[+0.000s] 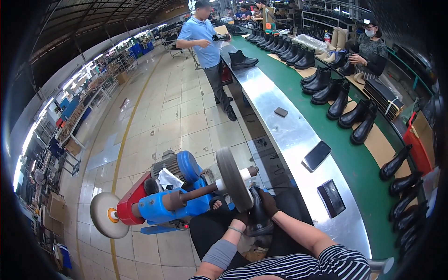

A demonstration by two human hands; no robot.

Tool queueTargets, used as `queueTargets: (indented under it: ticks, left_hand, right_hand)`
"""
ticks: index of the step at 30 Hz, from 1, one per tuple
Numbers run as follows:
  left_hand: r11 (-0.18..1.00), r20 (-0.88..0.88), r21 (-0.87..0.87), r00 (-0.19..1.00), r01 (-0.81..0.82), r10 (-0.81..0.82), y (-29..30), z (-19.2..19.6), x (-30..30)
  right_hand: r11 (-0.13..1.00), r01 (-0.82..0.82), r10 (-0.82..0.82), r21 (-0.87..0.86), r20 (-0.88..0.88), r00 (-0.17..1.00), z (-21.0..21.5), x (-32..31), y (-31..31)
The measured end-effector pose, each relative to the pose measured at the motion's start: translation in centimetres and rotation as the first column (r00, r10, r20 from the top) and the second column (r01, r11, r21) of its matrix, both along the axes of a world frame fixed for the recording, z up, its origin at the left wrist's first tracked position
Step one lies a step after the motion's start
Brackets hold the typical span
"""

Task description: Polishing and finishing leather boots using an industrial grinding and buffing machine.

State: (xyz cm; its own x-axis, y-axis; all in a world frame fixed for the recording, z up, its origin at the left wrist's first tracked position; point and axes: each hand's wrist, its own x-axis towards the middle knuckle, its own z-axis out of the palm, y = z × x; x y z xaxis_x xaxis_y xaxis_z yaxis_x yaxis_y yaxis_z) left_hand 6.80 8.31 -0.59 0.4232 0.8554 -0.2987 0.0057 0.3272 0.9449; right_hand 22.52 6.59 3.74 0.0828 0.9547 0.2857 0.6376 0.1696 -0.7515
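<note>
A black ankle boot (259, 215) is held between my two hands, against the edge of a dark grey buffing wheel (232, 181). My left hand (241, 217), in a dark glove, grips the boot's left side just below the wheel; its fingers are partly hidden. On the other side, my dark-gloved right hand (268, 204) is closed round the boot. The wheel sits on the shaft of a blue and red polishing machine (161, 205), which carries a pale second wheel (106, 214) at its far left end.
Right of me runs a metal-topped bench (298, 126) with a phone (317, 155), a black box (331, 198) and a small dark block (281, 112). Beyond it, a green conveyor (343, 144) carries several black boots (363, 126). A person (205, 42) stands by the bench; another (371, 49) works across the conveyor.
</note>
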Motion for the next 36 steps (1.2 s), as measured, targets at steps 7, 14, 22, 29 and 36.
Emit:
queueTargets:
  ticks: [7,14,22,29,36]
  left_hand:
    - [0.991,0.012,-0.091,0.995,-0.097,0.099,2.1,2.0,-0.2]
    - [0.972,0.038,-0.152,0.982,-0.177,0.185,1.8,1.5,-1.0]
    - [0.952,0.038,-0.174,0.964,-0.253,0.263,1.0,1.9,-1.9]
    - [0.942,0.06,-0.157,0.949,-0.296,0.309,1.0,2.1,-2.0]
    - [0.928,0.156,-0.035,0.915,-0.371,0.371,-0.3,5.4,-1.6]
  right_hand:
    - [0.996,-0.024,0.001,-0.084,-0.256,0.967,-3.2,-0.9,4.4]
    - [0.979,-0.168,0.165,-0.113,-0.031,0.986,0.2,-1.8,4.5]
    - [0.818,-0.515,-0.334,-0.255,-0.94,-0.066,0.6,-4.4,5.2]
    - [0.896,-0.434,-0.098,-0.091,-0.995,0.007,-1.2,-5.2,5.7]
    - [0.888,-0.458,-0.112,-0.039,-0.985,-0.134,-1.5,-5.7,6.2]
